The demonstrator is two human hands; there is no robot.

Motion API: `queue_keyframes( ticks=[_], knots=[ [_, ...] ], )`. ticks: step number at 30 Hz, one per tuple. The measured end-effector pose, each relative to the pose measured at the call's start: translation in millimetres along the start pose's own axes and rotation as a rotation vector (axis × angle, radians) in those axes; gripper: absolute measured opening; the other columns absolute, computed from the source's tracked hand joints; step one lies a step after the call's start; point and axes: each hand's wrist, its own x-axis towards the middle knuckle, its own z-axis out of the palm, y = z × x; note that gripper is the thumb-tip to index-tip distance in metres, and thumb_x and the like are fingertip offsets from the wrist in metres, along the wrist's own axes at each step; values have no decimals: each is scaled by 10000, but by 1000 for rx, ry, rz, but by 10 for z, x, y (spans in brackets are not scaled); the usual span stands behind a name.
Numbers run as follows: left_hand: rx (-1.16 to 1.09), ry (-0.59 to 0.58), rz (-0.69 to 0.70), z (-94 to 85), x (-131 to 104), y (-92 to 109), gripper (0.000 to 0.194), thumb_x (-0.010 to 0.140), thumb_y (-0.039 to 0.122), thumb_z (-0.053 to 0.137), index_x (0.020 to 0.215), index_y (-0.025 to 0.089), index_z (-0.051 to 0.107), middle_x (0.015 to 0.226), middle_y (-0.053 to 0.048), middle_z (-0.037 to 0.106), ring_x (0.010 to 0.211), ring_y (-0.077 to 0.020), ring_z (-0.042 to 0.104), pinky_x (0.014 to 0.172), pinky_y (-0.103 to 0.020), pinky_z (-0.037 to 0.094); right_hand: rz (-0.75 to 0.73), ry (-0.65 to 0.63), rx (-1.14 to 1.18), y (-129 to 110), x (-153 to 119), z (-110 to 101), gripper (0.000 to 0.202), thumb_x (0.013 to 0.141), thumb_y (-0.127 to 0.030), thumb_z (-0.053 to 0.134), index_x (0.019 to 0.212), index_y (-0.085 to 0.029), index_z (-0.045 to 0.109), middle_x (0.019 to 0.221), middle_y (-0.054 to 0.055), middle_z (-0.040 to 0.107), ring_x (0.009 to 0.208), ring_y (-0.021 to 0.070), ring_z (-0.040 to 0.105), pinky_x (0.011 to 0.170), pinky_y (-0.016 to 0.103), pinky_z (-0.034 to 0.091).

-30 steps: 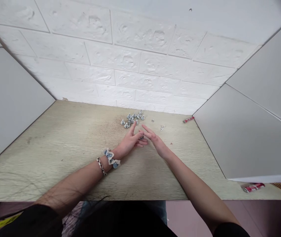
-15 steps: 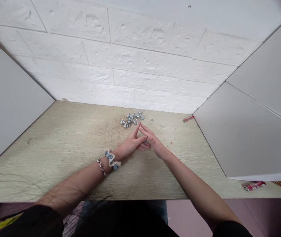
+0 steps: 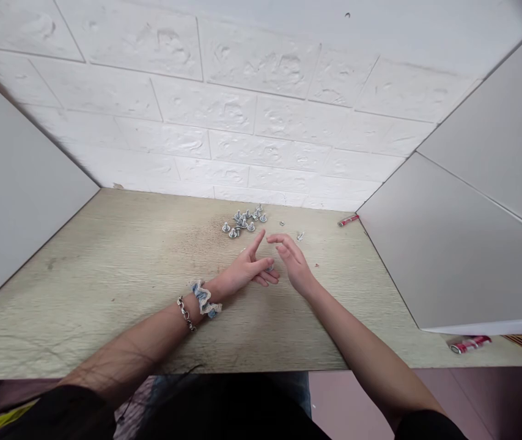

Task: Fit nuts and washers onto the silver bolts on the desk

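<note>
So, starting closest in — two bare forearms reach out over a pale, wood-grain tabletop (image 3: 105, 269) with a few dark scuffs. The left wrist has a silver chain bracelet (image 3: 184, 311) and a blue-and-white fabric scrunchie (image 3: 201, 297) side by side. The left hand (image 3: 245, 269) rests on the table, index finger pointing forward, the other fingers curled in on something small and pale at their tips — too tiny to tell what it is. The right hand (image 3: 295, 264) sits just beside it, fingers loosely spread and bent, holding nothing I can see.

Just past the fingertips is a little heap of small silver metal screws (image 3: 244, 221), with a couple of strays (image 3: 300, 235) to the right. Further right, near the grey side panel (image 3: 448, 256), lies a small red tube (image 3: 348, 220). Behind it all is a white embossed brick-pattern wall (image 3: 242, 110).
</note>
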Motion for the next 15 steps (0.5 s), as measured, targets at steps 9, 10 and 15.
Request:
queue_keyframes(
  ticks=[9,10,15],
  knots=[
    [-44,146,96,-78,9,80,912,800,275,615,1450,215,-22,720,-49,684,565,-144,637,493,-212,501,-43,-179,14,-13,-73,49,533,836,-631,351,1009,-239,669,1276,52,548,1321,246,315,1103,477,211],
    [-57,176,99,-57,10,66,885,817,285,593,1450,205,-21,694,-48,680,578,-148,646,501,-209,500,0,-86,107,-24,-53,16,530,837,-632,343,791,-233,689,1093,68,653,1230,254,436,1071,479,272],
    [-24,128,36,116,9,-89,808,818,299,593,1448,176,102,706,-63,682,591,-150,651,524,-217,498,224,300,559,-363,47,-104,552,832,-552,360,384,-239,285,345,-26,289,432,146,444,731,411,495]
  ],
)
